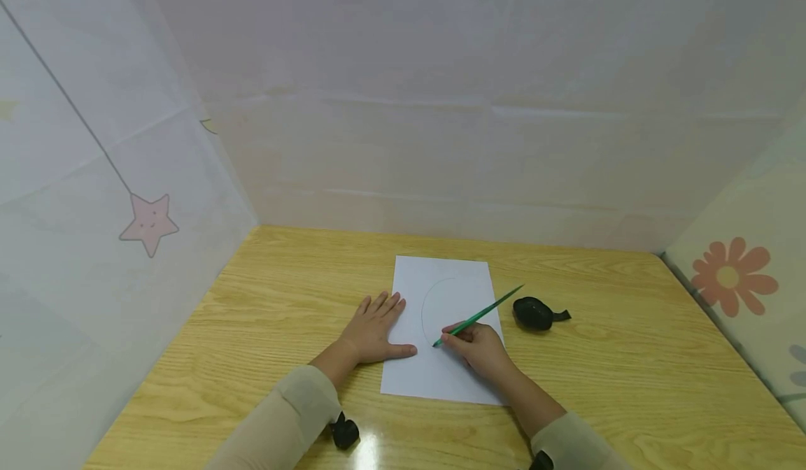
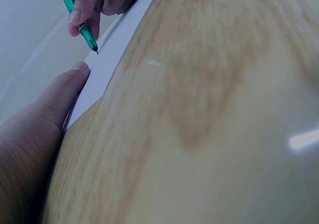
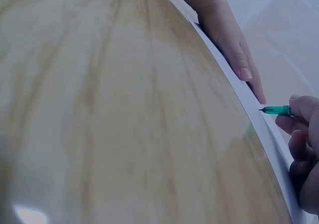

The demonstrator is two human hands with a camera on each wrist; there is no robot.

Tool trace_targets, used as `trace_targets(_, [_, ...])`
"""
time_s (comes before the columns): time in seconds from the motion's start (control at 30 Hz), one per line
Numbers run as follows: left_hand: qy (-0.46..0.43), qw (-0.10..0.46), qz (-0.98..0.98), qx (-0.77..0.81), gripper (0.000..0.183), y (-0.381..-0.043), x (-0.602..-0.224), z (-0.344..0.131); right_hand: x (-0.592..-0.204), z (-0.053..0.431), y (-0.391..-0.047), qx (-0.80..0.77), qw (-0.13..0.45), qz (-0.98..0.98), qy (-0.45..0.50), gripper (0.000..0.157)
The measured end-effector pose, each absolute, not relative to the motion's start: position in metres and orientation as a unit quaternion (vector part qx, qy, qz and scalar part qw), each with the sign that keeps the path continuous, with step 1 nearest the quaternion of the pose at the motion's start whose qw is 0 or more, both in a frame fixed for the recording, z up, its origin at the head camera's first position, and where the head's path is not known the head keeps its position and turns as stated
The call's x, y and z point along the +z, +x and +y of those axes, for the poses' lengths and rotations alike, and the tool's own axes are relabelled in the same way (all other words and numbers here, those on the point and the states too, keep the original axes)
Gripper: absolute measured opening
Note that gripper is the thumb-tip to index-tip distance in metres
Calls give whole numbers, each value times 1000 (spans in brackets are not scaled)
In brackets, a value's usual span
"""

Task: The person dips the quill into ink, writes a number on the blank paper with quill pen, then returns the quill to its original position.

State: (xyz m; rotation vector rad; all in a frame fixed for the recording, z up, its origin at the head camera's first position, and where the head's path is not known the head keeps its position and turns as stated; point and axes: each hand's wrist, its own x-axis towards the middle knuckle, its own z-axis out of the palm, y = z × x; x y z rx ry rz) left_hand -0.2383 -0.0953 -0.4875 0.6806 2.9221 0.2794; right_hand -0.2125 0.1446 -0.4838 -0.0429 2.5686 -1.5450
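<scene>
A white sheet of paper [image 1: 409, 379] lies on the wooden table, bearing a thin curved line [image 1: 422, 309] like the left half of a circle. My right hand [image 1: 481, 351] pinches a green pen [image 1: 481, 313] between thumb and fingers, its dark tip at the lower end of that curve. The same pen [image 2: 88, 36] slants down to the paper in the left wrist view. Flat on the paper's left edge rests my left hand [image 1: 373, 333], fingers spread and thumb reaching onto the sheet. In the right wrist view the pen [image 3: 275, 110] points toward the left hand [image 3: 229, 42].
A black oval object with a short tab [image 1: 534, 314] lies on the table [image 1: 630, 358] right of the paper. Another small black object [image 1: 345, 432] is by the left sleeve [image 1: 283, 414]. Printed cloth walls [image 1: 403, 155] stand behind and at both sides.
</scene>
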Motion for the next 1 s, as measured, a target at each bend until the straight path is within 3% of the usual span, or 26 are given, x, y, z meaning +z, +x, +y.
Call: trace_targets(1.0, [222, 73, 968, 95, 102, -238, -485, -94, -483, 162, -209, -525, 82, 847, -21, 24])
